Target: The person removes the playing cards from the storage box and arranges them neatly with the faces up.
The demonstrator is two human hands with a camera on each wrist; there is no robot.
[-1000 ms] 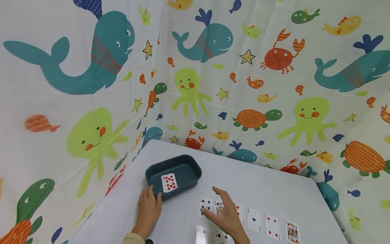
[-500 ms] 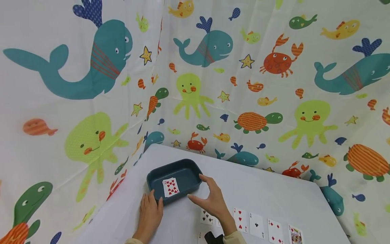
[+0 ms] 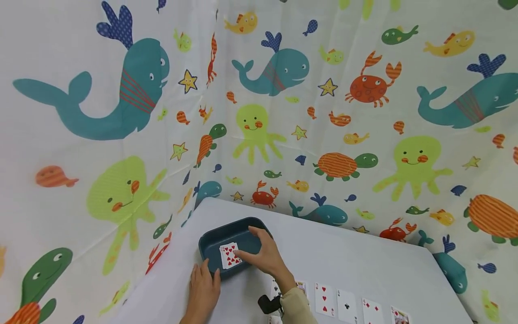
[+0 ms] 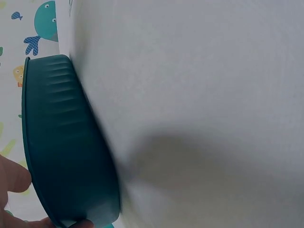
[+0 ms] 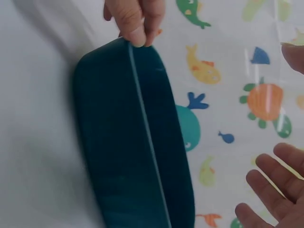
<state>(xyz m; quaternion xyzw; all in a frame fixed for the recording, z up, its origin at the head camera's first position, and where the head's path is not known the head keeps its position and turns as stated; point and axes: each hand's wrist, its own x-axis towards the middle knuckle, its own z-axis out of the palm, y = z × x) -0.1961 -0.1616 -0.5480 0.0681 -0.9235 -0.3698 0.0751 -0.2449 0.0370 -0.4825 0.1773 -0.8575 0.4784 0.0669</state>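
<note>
My left hand is at the near left corner of a dark teal rectangular tray, with its thumb and fingers at the rim. A small stack of playing cards, a heart card on top, lies inside the tray. Over the tray's right half hovers my right hand, thumb and fingers spread apart; its thumb overlaps the cards' edge in the head view. In the right wrist view, nothing is between the right hand's fingers and thumb.
Face-up playing cards lie in a row at the front right, among them a heart card, a club card and a diamond card. The right forearm covers some cards. A sea-animal curtain hangs behind the white table.
My right hand has moved left and away from me, from above the card row to above the tray. My left hand has stayed at the tray's corner.
</note>
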